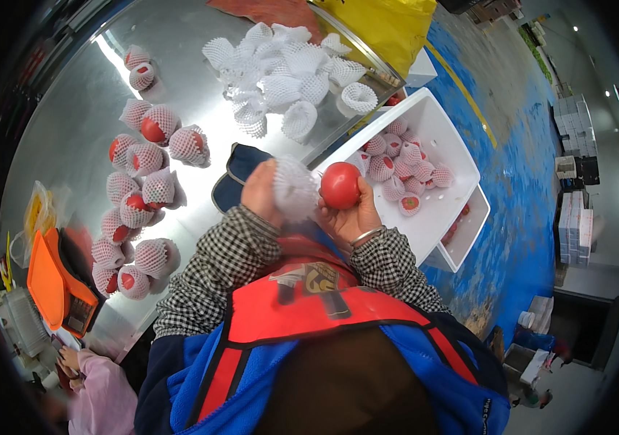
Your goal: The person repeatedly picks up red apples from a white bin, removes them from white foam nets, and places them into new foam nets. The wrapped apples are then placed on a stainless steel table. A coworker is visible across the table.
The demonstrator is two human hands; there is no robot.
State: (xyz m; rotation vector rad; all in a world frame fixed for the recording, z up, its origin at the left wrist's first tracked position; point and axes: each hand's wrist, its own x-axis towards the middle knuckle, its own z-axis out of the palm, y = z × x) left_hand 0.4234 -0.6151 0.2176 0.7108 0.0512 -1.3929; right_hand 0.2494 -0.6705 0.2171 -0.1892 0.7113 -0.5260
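Observation:
A bare red tomato (pixel 340 185) rests in my right hand (pixel 354 216), held by the fingers and thumb. My left hand (pixel 260 194) grips a white foam net sleeve (pixel 294 188), blurred, just left of the tomato. Beyond my hands lies a pile of loose white foam net sleeves (pixel 282 70) on the steel table. Several tomatoes in foam nets (pixel 138 209) stand along the table to the left. At my right, a white foam box (pixel 445 130) holds several netted tomatoes (pixel 404 163).
The steel table (pixel 75 130) bears a dark blue cloth item (pixel 241 174) near my left hand. An orange scale (pixel 51 280) stands at the left, near a person in a pink sleeve (pixel 102 386). A yellow plastic bag (pixel 385 30) lies at the far end. Another foam box (pixel 472 234) sits beneath the first.

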